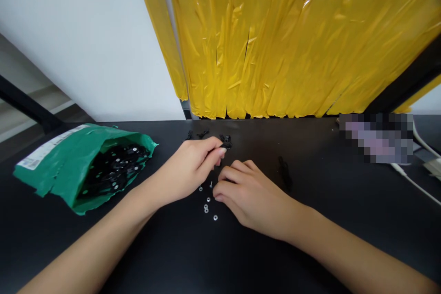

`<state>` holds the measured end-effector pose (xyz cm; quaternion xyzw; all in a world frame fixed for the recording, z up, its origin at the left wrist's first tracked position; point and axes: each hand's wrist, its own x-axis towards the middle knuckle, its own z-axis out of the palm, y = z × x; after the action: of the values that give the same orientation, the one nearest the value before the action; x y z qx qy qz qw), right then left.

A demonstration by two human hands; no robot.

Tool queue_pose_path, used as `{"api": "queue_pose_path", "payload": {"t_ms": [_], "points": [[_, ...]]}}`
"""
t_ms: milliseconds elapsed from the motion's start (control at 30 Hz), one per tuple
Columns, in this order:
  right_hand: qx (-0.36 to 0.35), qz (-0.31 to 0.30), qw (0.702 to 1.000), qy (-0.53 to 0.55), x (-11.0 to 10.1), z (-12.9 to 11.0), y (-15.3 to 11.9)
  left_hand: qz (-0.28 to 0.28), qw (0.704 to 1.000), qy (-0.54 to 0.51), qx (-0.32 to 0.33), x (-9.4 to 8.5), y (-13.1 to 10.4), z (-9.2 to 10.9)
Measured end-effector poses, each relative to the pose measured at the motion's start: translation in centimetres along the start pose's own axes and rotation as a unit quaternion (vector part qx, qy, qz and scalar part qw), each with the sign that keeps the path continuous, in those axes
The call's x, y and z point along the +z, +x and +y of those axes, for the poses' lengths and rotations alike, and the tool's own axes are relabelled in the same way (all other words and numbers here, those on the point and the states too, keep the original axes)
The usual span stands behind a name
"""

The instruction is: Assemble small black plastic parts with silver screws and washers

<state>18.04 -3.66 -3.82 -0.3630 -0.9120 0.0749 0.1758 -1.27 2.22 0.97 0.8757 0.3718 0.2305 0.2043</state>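
Observation:
My left hand [195,163] pinches a small black plastic part [226,142] between thumb and forefinger, above the black table [179,252]. Its exact kind is too small to make out. Close by on the right, my right hand [243,188] rests low with curled fingers, thumb and forefinger together at the tabletop; whatever may be between them is hidden. Beside those fingertips lie a small screw [211,184] and several small silver nuts or washers [206,209]. More little black parts [202,134] lie behind my left hand.
At the left, an open green plastic bag [51,165] is full of black parts with shiny metal bits. A dark item [284,170] lies right of my right hand. A pixelated object [377,140] and white cables [416,188] are farther right. Yellow plastic sheeting [275,46] hangs behind.

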Motion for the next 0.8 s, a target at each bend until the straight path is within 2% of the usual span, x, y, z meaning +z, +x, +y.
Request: {"api": "queue_pose_path", "payload": {"t_ms": [100, 167, 233, 333, 467, 567, 800], "points": [[-0.005, 0.011, 1.0, -0.008, -0.3, 0.0, -0.1, -0.009, 1.0, -0.009, -0.002, 0.1, 0.0, 0.1], [0.011, 0.05, 0.998, 0.046, -0.7, 0.3, -0.2, -0.011, 1.0, -0.022, -0.013, 0.1, -0.1, 0.2], [0.042, 0.111, 0.983, 0.138, -1.2, 0.8, -0.4, -0.013, 0.998, -0.045, -0.031, 0.1, -0.1, 0.4], [0.124, 0.206, 0.932, 0.272, -1.9, 1.5, -0.6, -0.019, 0.994, -0.088, -0.061, 0.1, -0.3, 0.7], [0.203, 0.29, 0.862, 0.364, -2.3, 2.1, -0.6, -0.028, 0.994, -0.079, -0.065, 0.4, -0.5, 1.1], [0.219, 0.295, 0.842, 0.395, -2.3, 2.2, -0.5, -0.02, 0.999, -0.02, -0.03, 0.9, -0.6, 1.1], [0.207, 0.263, 0.858, 0.39, -2.1, 2.1, -0.4, 0.001, 1.0, 0.008, -0.001, 1.7, -0.8, 0.9]]}}
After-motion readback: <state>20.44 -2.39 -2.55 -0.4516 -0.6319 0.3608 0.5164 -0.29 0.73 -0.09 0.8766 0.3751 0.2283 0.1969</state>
